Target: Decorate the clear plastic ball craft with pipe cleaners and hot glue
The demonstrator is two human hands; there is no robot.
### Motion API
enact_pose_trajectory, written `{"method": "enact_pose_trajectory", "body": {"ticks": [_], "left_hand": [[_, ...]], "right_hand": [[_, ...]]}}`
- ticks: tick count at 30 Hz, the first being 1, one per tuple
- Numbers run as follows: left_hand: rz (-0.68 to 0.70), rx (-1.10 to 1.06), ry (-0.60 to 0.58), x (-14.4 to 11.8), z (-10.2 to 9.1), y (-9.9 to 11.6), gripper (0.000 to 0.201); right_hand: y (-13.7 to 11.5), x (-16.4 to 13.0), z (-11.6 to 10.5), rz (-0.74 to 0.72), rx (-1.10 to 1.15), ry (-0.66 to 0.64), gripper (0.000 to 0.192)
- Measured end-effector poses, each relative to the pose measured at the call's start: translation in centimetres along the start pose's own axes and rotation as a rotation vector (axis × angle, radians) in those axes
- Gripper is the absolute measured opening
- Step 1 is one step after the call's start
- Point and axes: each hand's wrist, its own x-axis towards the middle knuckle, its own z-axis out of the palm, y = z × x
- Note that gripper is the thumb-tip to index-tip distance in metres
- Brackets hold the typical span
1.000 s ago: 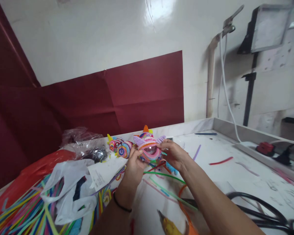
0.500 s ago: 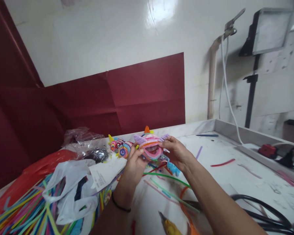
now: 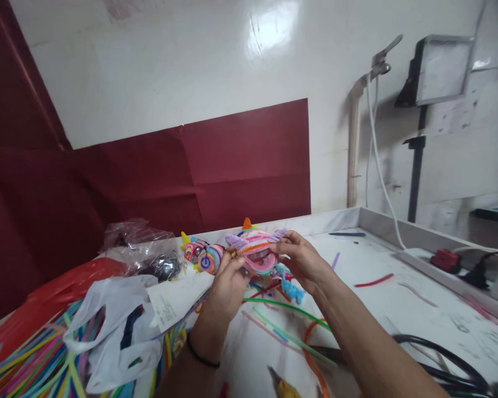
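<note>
Left hand: the left hand [image 3: 229, 279] grips the left edge of a pink, round pipe-cleaner figure with lilac ears [image 3: 255, 251], fingers curled on it, thumb up by the left ear.
Right hand: the right hand [image 3: 299, 261] pinches the figure's right side below the right ear; its fingertips are partly hidden behind the figure.
Figure: held between both hands, raised above the white table [image 3: 398, 309] near its far edge; the clear middle part is hard to make out.
Behind it: an orange tip [image 3: 247, 223] shows over the figure's top; what it belongs to is hidden.
Left of it: a multicoloured coiled pipe-cleaner figure with yellow points [image 3: 202, 256] sits just beside the left hand.
Below: green, pink and orange loose pipe cleaners [image 3: 286, 318] lie under the forearms; a blue fuzzy piece [image 3: 292, 290] is partly covered by the right wrist.
Left: a white plastic bag [image 3: 108, 326] lies over a pile of bright pipe cleaners [image 3: 29, 359], cut off at the edge.
Bottom edge: a yellow-handled tool [image 3: 283, 386], cut off.
</note>
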Motion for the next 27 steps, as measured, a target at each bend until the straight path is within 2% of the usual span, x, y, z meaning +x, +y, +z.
{"method": "enact_pose_trajectory", "body": {"ticks": [11, 21, 27], "left_hand": [[0.005, -0.022, 0.013, -0.1, 0.02, 0.03, 0.04], [0.016, -0.038, 0.077, -0.1, -0.03, 0.03, 0.04], [0.016, -0.026, 0.071, -0.12, 0.06, -0.03, 0.035]], "right_hand": [[-0.54, -0.59, 0.59, 0.006, -0.017, 0.023, 0.049], [-0.26, -0.46, 0.51, 0.018, -0.013, 0.02, 0.054], [-0.29, -0.44, 0.53, 0.018, -0.015, 0.028, 0.051]]}}
